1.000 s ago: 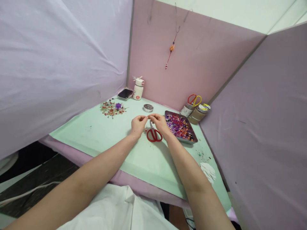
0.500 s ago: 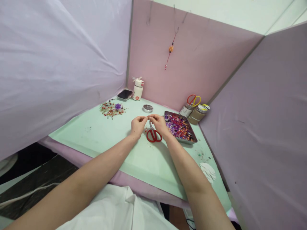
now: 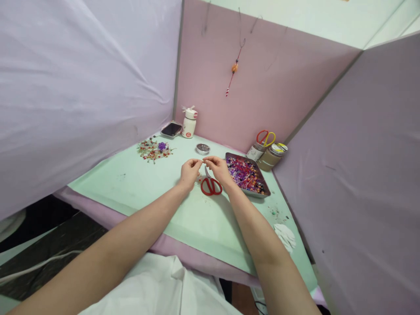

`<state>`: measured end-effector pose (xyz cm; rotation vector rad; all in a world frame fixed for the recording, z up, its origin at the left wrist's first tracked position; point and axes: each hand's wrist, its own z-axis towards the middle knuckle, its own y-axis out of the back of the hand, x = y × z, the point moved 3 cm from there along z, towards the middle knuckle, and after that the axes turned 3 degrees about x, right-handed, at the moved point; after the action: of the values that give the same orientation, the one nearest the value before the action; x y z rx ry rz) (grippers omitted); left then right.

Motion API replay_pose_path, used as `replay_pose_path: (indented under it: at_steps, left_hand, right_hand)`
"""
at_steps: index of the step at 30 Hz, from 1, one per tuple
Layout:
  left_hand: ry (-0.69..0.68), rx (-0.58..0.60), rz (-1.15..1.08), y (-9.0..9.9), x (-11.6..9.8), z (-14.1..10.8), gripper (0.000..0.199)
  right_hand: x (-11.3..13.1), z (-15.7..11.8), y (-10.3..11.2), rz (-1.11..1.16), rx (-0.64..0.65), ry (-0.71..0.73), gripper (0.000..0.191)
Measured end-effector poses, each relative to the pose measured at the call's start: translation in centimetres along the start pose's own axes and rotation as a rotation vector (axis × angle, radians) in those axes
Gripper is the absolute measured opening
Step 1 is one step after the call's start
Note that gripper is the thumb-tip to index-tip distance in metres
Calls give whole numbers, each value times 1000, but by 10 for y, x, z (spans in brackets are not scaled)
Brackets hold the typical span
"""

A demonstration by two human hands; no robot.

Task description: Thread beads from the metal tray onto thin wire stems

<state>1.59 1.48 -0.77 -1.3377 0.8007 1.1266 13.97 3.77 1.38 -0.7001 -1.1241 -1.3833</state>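
Note:
My left hand (image 3: 190, 172) and my right hand (image 3: 217, 169) meet fingertip to fingertip above the middle of the green table. Both are closed in a pinch; whatever lies between the fingers is too small to make out. Just below them on the table are scissors with red handles (image 3: 211, 187), the blades pointing away and partly behind my right hand. Beside my right hand is a metal tray (image 3: 267, 192) full of purple, red and orange beads (image 3: 244, 175). A round dish (image 3: 202, 149) stands behind the hands.
A pile of strung beads (image 3: 152, 150), a phone (image 3: 171, 129) and a white bottle (image 3: 189, 124) are at the back left. Two jars, one holding scissors (image 3: 265, 138), stand behind the tray. A white glove (image 3: 285, 236) lies right. A beaded string (image 3: 234, 68) hangs from a hook.

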Motion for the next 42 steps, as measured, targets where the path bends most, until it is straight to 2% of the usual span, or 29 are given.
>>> replay_pose_path:
  at_steps: [9, 19, 34, 37, 42]
  left_hand:
    - [-9, -9, 19, 0, -1, -1, 22]
    - [15, 11, 6, 0, -2, 0, 21]
    - [178, 159, -337, -5, 2, 1, 30]
    - [194, 168, -364, -6, 2, 1, 30]
    - [203, 187, -370, -6, 0, 0, 28]
  right_hand:
    - [3, -1, -2, -22, 24, 3, 22]
    - [3, -1, -3, -94, 23, 81, 20]
    - [5, -2, -2, -107, 20, 125, 19]
    - [3, -2, -1, -62, 10, 92, 23]
    - [4, -2, 0, -24, 14, 68, 17]
